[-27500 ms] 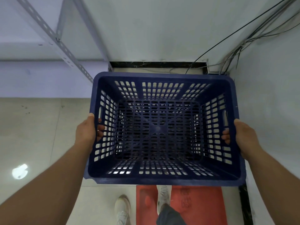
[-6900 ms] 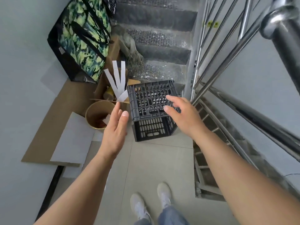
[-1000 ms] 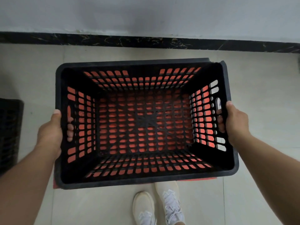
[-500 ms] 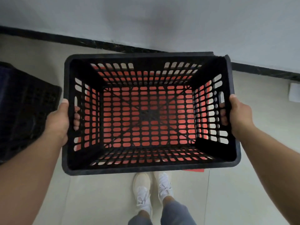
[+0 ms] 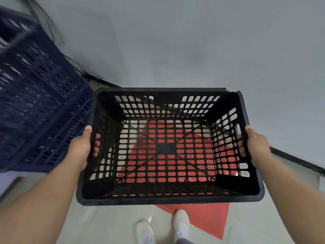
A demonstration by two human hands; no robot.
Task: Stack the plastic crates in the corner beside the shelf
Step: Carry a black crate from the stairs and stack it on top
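Head view: black crate (image 5: 168, 198) upright (crosswise)

grey wall (image 5: 175, 41), pale tiled floor (image 5: 112, 224), red mat (image 5: 207, 219) underfoot.

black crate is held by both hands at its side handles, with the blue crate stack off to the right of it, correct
Not quite: the blue crate stack is to the left of the black crate, not the right, as the head view shows. The rest holds: the left hand and right hand grip its side handles.
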